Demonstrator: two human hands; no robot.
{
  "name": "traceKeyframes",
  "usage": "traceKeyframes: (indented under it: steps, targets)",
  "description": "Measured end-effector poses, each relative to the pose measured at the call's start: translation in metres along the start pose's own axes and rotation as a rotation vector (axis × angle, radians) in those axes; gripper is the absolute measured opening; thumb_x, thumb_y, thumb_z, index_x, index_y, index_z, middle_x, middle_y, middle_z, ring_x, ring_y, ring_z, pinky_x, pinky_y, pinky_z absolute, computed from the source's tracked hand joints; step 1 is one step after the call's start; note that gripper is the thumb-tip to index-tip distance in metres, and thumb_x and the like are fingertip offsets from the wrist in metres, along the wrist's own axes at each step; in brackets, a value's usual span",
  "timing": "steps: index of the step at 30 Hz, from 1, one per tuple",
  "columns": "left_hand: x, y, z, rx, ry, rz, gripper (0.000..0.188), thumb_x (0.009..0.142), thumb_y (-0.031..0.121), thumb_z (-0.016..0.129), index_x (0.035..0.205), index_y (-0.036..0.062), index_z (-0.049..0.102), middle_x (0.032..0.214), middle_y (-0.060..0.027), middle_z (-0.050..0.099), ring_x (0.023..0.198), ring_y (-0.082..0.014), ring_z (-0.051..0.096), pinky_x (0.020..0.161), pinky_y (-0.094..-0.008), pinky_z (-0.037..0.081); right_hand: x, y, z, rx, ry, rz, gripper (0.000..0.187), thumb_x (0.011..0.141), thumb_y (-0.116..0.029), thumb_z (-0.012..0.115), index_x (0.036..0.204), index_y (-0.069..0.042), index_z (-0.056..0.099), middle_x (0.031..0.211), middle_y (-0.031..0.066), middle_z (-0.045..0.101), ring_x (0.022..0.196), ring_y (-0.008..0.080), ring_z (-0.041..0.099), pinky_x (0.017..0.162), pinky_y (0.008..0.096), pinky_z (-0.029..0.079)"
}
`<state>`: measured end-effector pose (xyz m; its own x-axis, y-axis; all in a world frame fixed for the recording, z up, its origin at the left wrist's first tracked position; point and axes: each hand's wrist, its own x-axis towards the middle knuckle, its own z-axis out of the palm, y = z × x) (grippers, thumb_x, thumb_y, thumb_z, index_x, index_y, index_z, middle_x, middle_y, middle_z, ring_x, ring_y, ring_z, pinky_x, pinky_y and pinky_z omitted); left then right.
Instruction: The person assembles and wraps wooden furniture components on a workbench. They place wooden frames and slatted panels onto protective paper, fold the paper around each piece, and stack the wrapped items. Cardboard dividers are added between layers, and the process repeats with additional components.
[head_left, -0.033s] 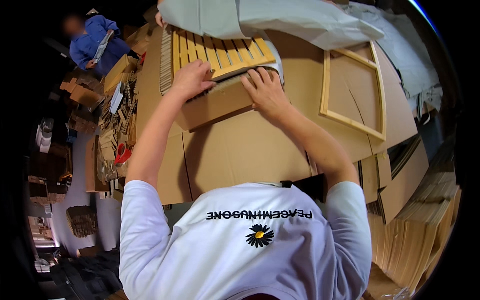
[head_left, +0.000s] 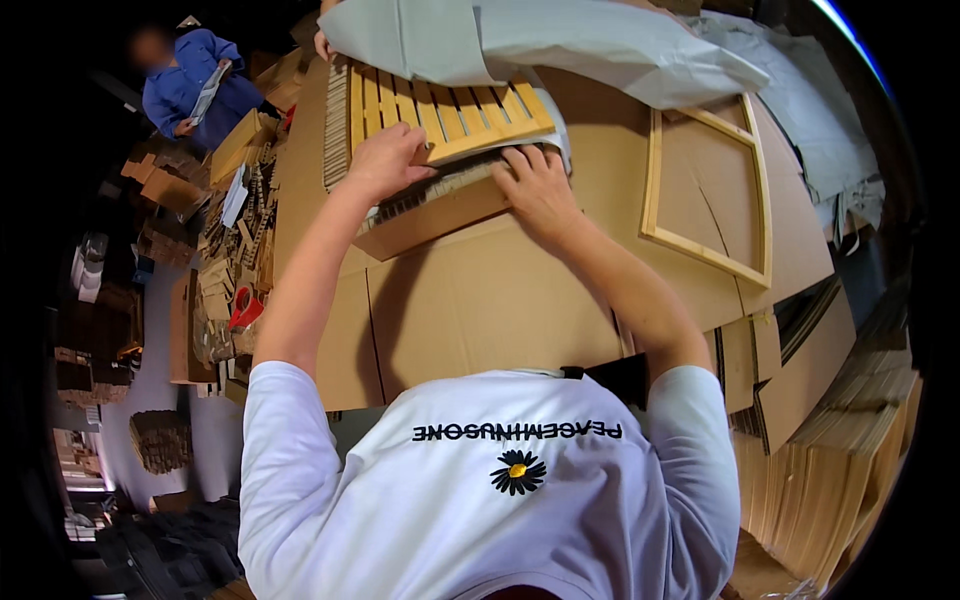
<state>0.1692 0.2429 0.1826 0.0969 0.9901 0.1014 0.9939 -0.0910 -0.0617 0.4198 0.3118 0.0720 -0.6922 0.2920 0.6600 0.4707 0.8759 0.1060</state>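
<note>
A slatted wooden panel lies on top of a cardboard box, toward the upper middle of the view. Its far part is hidden under a pale grey sheet, which is creased and smooth and cut off by the upper edge. The slats are yellowish, straight and narrow, with dark gaps between them and a flat rail along the near side.

The left hand rests at this rail with its fingers partly curled and thumb apart; whether it grips the rail cannot be told. The right hand is half open, fingers bent over the box's near edge; their tips are lost in shadow, so any hold is unclear.

Ridged cardboard edges line the box's left side. Fingers of another person show at the sheet's left end, the rest out of view.

Flat brown cardboard spreads beneath, bearing a bare wooden frame whose far corner is covered by the sheet. At upper left stands a co-worker in blue, holding something pale.
</note>
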Motion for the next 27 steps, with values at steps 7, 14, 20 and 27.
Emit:
traceKeyframes:
  steps: [7, 14, 20, 27]
  targets:
    - [-0.012, 0.002, 0.002, -0.015, 0.056, 0.001, 0.037, 0.078, 0.034, 0.078, 0.097, 0.0106, 0.055, 0.097, -0.0075, 0.056, 0.098, -0.0289, 0.058, 0.076, -0.0433, 0.049, 0.004, -0.006, 0.010, 0.031, 0.196, 0.124, 0.039, 0.066, -0.019, 0.075, 0.102, -0.016, 0.060, 0.103, 0.0072, 0.055, 0.099, 0.0258, 0.053, 0.076, 0.0437, 0.040]
    - [-0.020, -0.009, 0.013, -0.052, 0.139, 0.012, 0.033, 0.080, 0.030, 0.077, 0.097, 0.0108, 0.055, 0.098, -0.0062, 0.055, 0.097, -0.0280, 0.057, 0.075, -0.0421, 0.049, 0.017, -0.003, 0.012, 0.174, 0.242, 0.180, 0.030, 0.056, -0.020, 0.081, 0.078, -0.013, 0.061, 0.086, 0.0042, 0.051, 0.088, 0.0244, 0.053, 0.064, 0.0357, 0.046]
    - [-0.017, -0.012, 0.021, -0.139, 0.120, -0.030, 0.034, 0.078, 0.029, 0.078, 0.094, 0.0105, 0.055, 0.098, -0.0064, 0.054, 0.096, -0.0282, 0.056, 0.075, -0.0416, 0.048, 0.006, 0.007, 0.006, 0.165, 0.156, 0.210, 0.024, 0.068, -0.015, 0.076, 0.082, -0.013, 0.058, 0.081, 0.0050, 0.051, 0.079, 0.0225, 0.057, 0.063, 0.0375, 0.049]
    - [-0.022, 0.011, 0.024, -0.056, 0.283, 0.037, 0.053, 0.064, 0.029, 0.087, 0.100, 0.0070, 0.055, 0.101, -0.0105, 0.053, 0.100, -0.0320, 0.053, 0.084, -0.0427, 0.045, 0.003, -0.011, 0.019, 0.176, 0.102, 0.338, 0.018, 0.080, -0.011, 0.066, 0.091, -0.010, 0.053, 0.084, 0.0085, 0.055, 0.074, 0.0271, 0.062, 0.060, 0.0388, 0.050]
